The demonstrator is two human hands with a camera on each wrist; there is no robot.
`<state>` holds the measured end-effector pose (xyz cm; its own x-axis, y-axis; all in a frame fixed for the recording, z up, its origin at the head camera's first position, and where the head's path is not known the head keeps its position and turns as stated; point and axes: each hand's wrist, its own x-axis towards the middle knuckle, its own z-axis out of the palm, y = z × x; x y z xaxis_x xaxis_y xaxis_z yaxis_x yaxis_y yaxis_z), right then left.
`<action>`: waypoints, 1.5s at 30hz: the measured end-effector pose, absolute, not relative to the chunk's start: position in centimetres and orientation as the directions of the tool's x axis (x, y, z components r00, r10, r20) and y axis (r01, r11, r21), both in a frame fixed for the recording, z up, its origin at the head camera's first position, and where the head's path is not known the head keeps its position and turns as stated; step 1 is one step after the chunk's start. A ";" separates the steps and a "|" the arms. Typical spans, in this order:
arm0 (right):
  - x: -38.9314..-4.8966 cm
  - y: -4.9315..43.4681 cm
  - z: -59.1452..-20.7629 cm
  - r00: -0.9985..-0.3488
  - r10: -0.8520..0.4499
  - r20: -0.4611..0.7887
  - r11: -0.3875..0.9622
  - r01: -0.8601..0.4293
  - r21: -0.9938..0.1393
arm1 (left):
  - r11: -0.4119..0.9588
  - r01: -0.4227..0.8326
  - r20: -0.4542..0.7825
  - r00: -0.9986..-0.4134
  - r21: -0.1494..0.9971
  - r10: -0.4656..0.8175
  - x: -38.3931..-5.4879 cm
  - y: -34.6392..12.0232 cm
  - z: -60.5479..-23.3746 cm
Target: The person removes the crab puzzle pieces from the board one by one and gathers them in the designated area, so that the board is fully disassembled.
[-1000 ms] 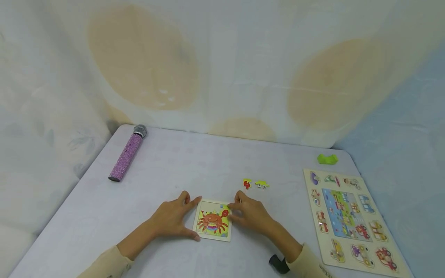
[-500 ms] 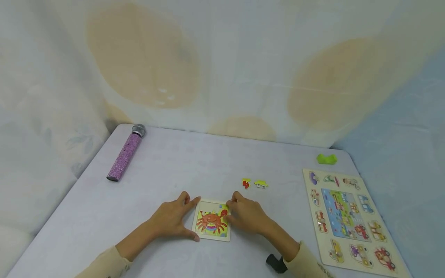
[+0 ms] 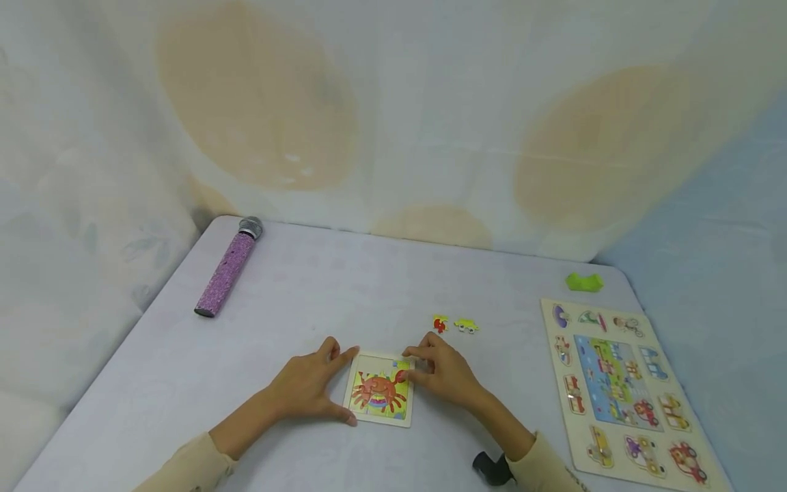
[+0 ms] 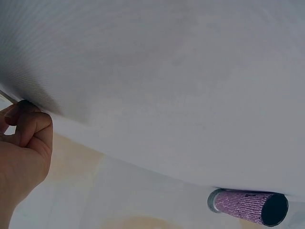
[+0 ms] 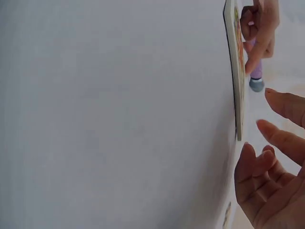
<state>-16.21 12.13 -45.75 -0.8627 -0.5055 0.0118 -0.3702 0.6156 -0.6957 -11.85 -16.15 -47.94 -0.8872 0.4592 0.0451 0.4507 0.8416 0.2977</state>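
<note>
A small square crab jigsaw puzzle lies in a pale frame at the front middle of the table, with a bare pale strip along the top inside its frame. My left hand holds its left side, thumb by the lower corner and index finger by the upper one; its other fingers are curled in the left wrist view. At the right edge my right hand has thumb and index finger spread, and the right wrist view shows nothing between its fingers. Just beyond lie a red-and-yellow puzzle piece and a yellow piece with two eyes.
A large picture puzzle board lies on the right, with a bright green object behind it. A purple glittery microphone rests at the back left. Beside the right sleeve is a black object. Cloth hangs around the table.
My right hand's index finger and thumb pressed closer over the crab puzzle's right side half a second ago and are now spread apart at its edge. The left hand stays in place.
</note>
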 end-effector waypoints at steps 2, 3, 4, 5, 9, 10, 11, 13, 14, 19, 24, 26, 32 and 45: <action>-16.2 12.1 -45.7 -0.883 -0.469 0.003 0.651 -0.349 -0.674 | 0.843 0.449 0.044 -0.888 0.295 0.458 -11.9 -16.2 -47.9; -16.2 12.0 -45.8 -0.886 -0.463 -0.008 0.666 -0.342 -0.663 | 0.844 0.448 0.041 -0.889 0.295 0.457 -11.9 -16.2 -48.0; -16.2 12.0 -45.8 -0.886 -0.464 -0.020 0.674 -0.338 -0.657 | 0.846 0.446 0.038 -0.889 0.291 0.456 -11.9 -16.2 -47.9; -16.2 11.9 -45.9 -0.883 -0.468 -0.028 0.682 -0.340 -0.647 | 0.849 0.444 0.033 -0.890 0.287 0.455 -11.8 -16.2 -47.9; -15.8 11.6 -45.8 -0.886 -0.463 -0.013 0.718 -0.366 -0.592 | 0.852 0.440 0.023 -0.891 0.282 0.453 -11.7 -16.2 -47.8; -15.7 11.6 -45.8 -0.892 -0.451 -0.007 0.730 -0.364 -0.579 | 0.853 0.443 0.025 -0.891 0.277 0.454 -11.6 -16.1 -47.8; -15.5 11.5 -45.6 -0.899 -0.438 -0.004 0.742 -0.359 -0.566 | 0.852 0.444 0.028 -0.890 0.278 0.455 -11.4 -16.0 -47.8; -15.1 11.4 -45.4 -0.909 -0.417 -0.017 0.752 -0.334 -0.568 | 0.849 0.452 0.036 -0.887 0.272 0.461 -11.0 -15.7 -47.6; -14.9 11.4 -45.3 -0.912 -0.409 -0.028 0.751 -0.319 -0.578 | 0.848 0.456 0.040 -0.885 0.271 0.463 -10.8 -15.5 -47.4; -14.3 11.3 -45.3 -0.920 -0.381 -0.087 0.712 -0.233 -0.663 | 0.863 0.438 0.036 -0.896 0.251 0.443 -10.7 -15.2 -47.0; -13.9 11.2 -45.7 -0.919 -0.352 -0.176 0.655 -0.107 -0.748 | 0.881 0.403 0.009 -0.910 0.248 0.413 -11.1 -15.6 -47.3; -13.7 11.1 -45.9 -0.912 -0.354 -0.208 0.642 -0.076 -0.763 | 0.877 0.400 0.002 -0.910 0.265 0.414 -11.1 -15.8 -47.4; -13.6 11.1 -45.7 -0.910 -0.336 -0.244 0.614 -0.016 -0.789 | 0.876 0.390 0.003 -0.914 0.284 0.406 -11.2 -15.6 -47.4; -13.8 11.7 -46.1 -0.953 -0.245 -0.181 0.464 0.049 -0.885 | 0.877 0.381 0.001 -0.917 0.292 0.398 -11.3 -15.2 -47.4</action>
